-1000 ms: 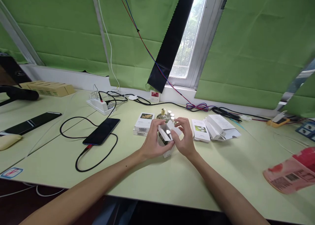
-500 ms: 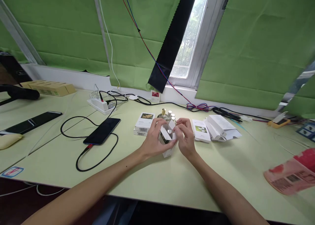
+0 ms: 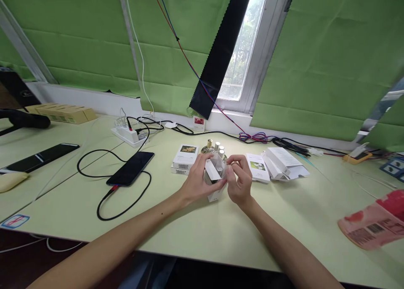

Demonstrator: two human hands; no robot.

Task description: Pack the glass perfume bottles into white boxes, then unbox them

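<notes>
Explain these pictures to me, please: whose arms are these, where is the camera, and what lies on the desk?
There is no machine here: a person wears a camera on the head, looking down at their own two bare arms. The left hand holds a small white box, open at the top, with a silver-capped bottle inside; the right hand touches the box's top flap. On the pale green table lie a black phone on a cable, a power strip, flat white boxes, a few small bottles behind the hands, opened white boxes to the right and a pink packet.
</notes>
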